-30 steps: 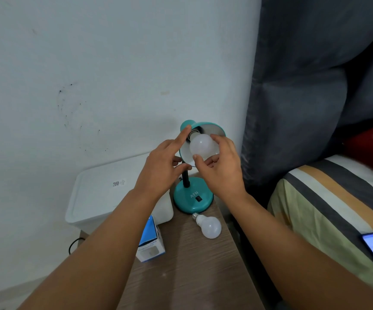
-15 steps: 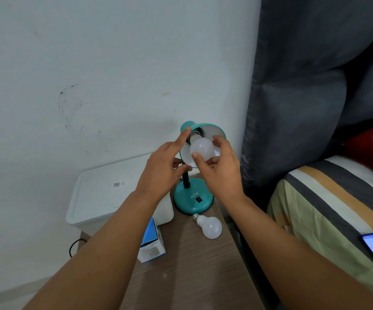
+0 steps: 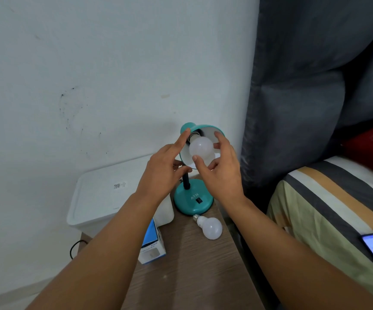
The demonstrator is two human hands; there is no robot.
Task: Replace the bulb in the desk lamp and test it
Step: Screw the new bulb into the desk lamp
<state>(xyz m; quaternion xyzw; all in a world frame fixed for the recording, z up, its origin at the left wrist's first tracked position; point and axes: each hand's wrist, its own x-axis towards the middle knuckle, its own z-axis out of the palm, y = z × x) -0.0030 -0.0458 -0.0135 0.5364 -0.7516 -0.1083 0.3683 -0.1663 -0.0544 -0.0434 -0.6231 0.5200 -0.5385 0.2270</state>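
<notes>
Two bulbs in view. One, the bulb in the socket [image 3: 201, 148], sits inside the teal lamp shade [image 3: 205, 128], pinched by right hand [image 3: 220, 173]: thumb and fingertips spread around the globe, loosely curled, likely mid-twist. Left hand [image 3: 163, 173] braces the shade's rim, index finger up along its side, thumb under; grips nothing else, probably just steadying against the turning force. Spare bulb [image 3: 210, 227] lies on its side near the table's [image 3: 192, 276] right edge, just in front of the lamp base [image 3: 193, 201]. Bulb box [image 3: 152, 245] at left edge. Lamp unlit; switch untested.
</notes>
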